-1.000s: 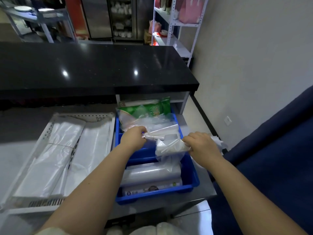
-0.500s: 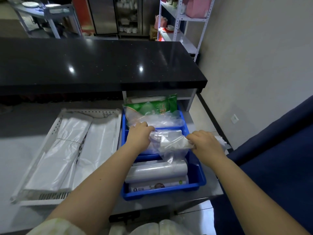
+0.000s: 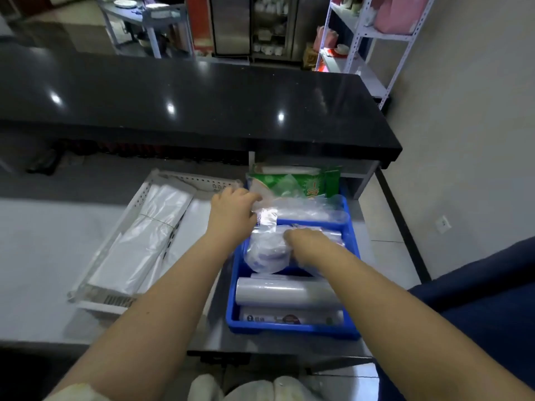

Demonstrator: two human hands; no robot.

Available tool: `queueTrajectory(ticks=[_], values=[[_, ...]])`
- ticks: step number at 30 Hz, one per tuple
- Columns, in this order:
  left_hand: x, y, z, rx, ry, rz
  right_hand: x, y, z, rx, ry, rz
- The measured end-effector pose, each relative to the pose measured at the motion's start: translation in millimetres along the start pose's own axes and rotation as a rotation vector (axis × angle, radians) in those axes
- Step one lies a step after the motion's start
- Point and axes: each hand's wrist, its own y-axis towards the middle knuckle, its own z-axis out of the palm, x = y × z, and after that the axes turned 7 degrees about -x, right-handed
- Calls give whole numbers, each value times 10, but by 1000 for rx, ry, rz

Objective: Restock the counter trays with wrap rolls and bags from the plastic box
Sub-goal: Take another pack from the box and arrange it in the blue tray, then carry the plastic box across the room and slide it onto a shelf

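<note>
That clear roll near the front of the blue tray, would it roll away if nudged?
Probably not far: the clear roll is round, so apt to roll, but the labelled pack and the walls of the blue tray hem it in. Its glossy film likely feels slippery. It lies straight, so probably stiff.

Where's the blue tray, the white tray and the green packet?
blue tray (image 3: 289, 331), head view, near rim.
white tray (image 3: 199, 180), head view, far wall.
green packet (image 3: 312, 188), head view, printed front.
</note>
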Motion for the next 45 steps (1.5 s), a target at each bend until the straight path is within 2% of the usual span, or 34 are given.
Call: queueTrajectory(ticks=[5, 7, 10, 16, 22, 30, 39, 45], values=[[-130, -373, 180, 83, 26, -11, -11, 34, 156, -114, -135, -72], [-129, -497, 193, 88, 46, -36, 8, 42, 179, -145, -83, -66], [-17, -654, 135, 42, 57, -149, 144, 81, 142, -214, 53, -130], [407, -1097, -207, -51, 125, -409, 866, 128, -7, -385, 180, -419], [842, -1828, -668, -104, 183, -673, 1840, -172, -3, -366, 248, -700], [1548, -3316, -1465, -215, 299, -876, 3491, -875, 196, -351, 136, -1008], [2666, -5492, -2416, -285, 389, -1145, 5801, -2034, 811, -314, 177, -1251], [3207, -6374, -2756, -254, 424, -1232, 6822, -2444, 1116, -275, 117, -1332]])
